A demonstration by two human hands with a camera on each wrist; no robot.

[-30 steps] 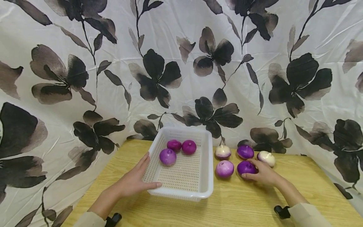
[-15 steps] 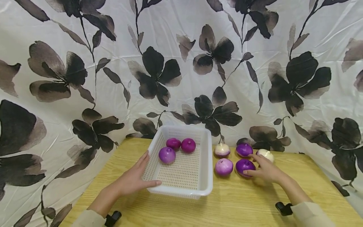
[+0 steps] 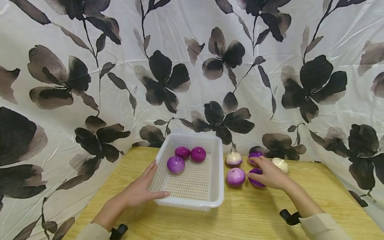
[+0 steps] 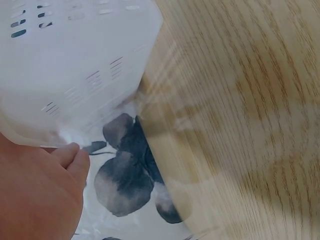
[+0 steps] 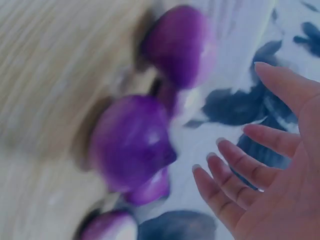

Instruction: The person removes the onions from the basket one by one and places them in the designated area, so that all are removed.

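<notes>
In the head view my left hand (image 3: 141,187) rests against the left side of a white perforated plastic basket (image 3: 216,200), fingers nearly straight along the wall and thumb on the front rim. In the left wrist view, fingertips touch the rim of the basket (image 4: 75,65). My right hand (image 3: 271,171) hovers over two dark purple onions, partly hiding the front onion (image 3: 255,180) and the back onion (image 3: 255,156). Its fingers are spread in the right wrist view, apart from the blurred purple onion (image 5: 131,142) and holding nothing.
Inside the basket lie three purple onions (image 3: 176,165). Right of it are a light purple onion (image 3: 235,177) and a white-topped onion (image 3: 233,159); another white-topped onion (image 3: 280,164) lies beyond the right hand. A floral cloth (image 3: 180,30) hangs behind the wooden table (image 3: 234,216).
My right hand has let go of the front dark purple onion, lifted slightly and shifted left over the dark onions. The left hand keeps its place on the basket.
</notes>
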